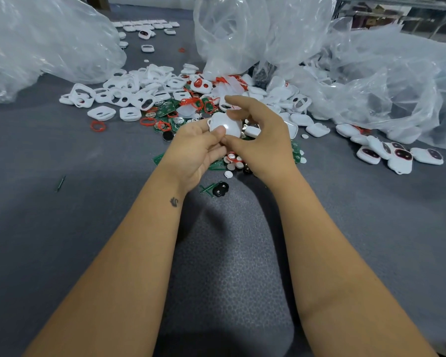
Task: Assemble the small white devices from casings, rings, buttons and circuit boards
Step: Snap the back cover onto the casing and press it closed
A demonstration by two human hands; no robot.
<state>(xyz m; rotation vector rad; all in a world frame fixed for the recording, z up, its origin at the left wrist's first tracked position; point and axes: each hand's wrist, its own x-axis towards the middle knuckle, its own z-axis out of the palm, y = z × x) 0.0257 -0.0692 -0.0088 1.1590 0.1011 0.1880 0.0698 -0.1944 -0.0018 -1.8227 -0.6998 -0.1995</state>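
Both hands hold one white casing (pixel 225 125) above the parts pile (pixel 165 99): left hand (pixel 195 150) grips its near-left edge, right hand (pixel 258 140) pinches its right side; smooth face up, long axis roughly left-right

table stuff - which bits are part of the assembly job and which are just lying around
Job:
- white casing, held by left hand and right hand
- casing pile
- red rings
- green circuit boards
- white round buttons

Lying about:
- clear plastic bags
- thin dark stick
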